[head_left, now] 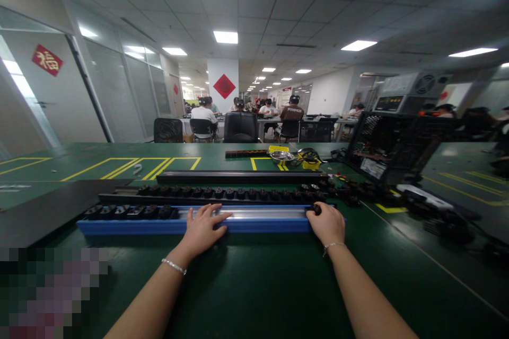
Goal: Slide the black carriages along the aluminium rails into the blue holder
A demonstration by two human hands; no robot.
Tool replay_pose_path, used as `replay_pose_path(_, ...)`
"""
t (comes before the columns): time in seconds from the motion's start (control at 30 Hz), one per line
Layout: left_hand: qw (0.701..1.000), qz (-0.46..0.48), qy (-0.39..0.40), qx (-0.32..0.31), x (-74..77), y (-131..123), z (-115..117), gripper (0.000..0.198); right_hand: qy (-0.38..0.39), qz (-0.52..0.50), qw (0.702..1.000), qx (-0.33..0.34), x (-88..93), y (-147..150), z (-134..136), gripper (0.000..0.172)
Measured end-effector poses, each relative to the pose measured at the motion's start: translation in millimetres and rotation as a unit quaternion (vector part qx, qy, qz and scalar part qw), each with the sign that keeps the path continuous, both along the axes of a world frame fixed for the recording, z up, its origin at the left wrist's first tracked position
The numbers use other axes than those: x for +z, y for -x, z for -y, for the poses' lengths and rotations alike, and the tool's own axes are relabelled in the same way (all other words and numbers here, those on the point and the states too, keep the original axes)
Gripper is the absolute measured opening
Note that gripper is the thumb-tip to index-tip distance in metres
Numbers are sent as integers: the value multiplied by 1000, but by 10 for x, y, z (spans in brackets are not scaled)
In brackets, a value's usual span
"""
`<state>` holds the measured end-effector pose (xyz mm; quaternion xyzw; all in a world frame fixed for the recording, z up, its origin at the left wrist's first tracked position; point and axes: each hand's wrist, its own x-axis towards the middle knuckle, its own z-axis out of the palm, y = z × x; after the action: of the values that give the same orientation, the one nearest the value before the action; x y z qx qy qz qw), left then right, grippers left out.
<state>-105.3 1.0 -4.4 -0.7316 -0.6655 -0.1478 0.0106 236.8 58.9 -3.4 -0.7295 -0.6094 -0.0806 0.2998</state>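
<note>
A long blue rail (pixel 254 226) with a shiny metal channel lies across the green table in front of me. Several black socket-like blocks (pixel 135 212) sit in a row in its left part. My left hand (pixel 203 228) rests on the rail near its middle, fingers spread, holding nothing. At the right end, my right hand (pixel 328 224) pinches a small black block (pixel 317 209) between thumb and fingers, at the channel's end. Most of that block is hidden by the fingers. Behind the blue rail lies a black rail (pixel 131 197) with a row of similar black blocks (pixel 218 193).
Another black rail (pixel 238 176) lies farther back. An open computer case (pixel 392 145) stands at the right, near loose black parts (pixel 350 193). A metal bowl (pixel 282 156) and yellow trays (pixel 310 159) are at the back. A dark board (pixel 51 206) lies left. People sit beyond.
</note>
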Motion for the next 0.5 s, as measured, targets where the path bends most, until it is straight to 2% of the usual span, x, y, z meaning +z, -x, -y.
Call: replay_pose_path(0.5,1000,3,6,3,16,-13,9,39,4,-1,1000,-3,-13,-32,-20,31)
